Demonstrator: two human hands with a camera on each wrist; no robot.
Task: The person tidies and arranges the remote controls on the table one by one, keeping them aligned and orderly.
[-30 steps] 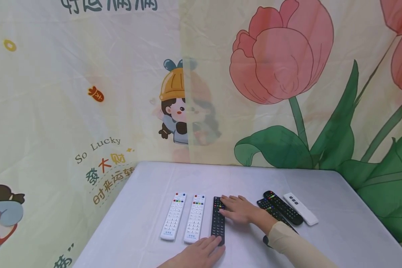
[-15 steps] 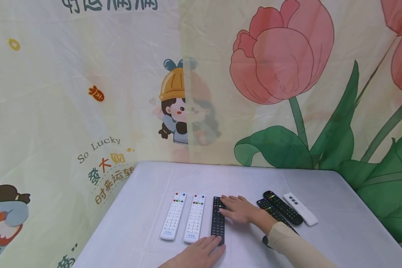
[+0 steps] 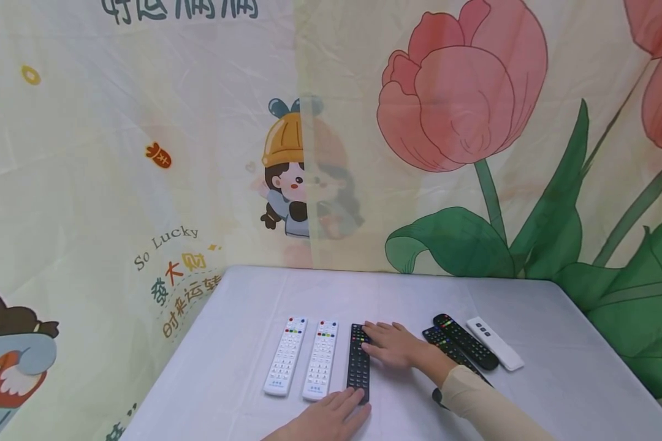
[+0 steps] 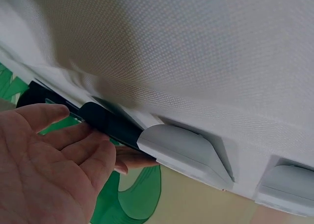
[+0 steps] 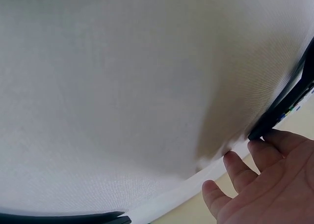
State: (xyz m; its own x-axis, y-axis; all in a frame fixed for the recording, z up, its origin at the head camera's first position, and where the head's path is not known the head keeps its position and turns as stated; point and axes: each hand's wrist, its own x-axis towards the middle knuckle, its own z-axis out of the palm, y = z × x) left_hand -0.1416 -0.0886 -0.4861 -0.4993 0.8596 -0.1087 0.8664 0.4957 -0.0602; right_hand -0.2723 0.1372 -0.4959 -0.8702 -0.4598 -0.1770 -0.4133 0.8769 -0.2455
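A long black remote control (image 3: 358, 365) with rows of buttons lies lengthwise on the white-covered table. At its near end rests my left hand (image 3: 331, 418), fingers extended and fingertips on the remote. Beside its far end my right hand (image 3: 393, 346) lies palm down, fingertips at the remote's right edge. In the left wrist view, my left fingers reach the end of the black remote (image 4: 115, 126), and fingers of the right hand show behind it. The right wrist view has my right hand (image 5: 274, 180) with its fingertips at the remote's dark end (image 5: 260, 128).
Two white remotes (image 3: 285, 356) lie side by side, left of the black one. Further right, two black remotes (image 3: 469, 343) and a slim white remote (image 3: 495, 344) lie slanted. A dark rounded end (image 3: 437, 397) shows beside my right sleeve (image 3: 474, 392). A printed curtain (image 3: 342, 257) hangs behind the table.
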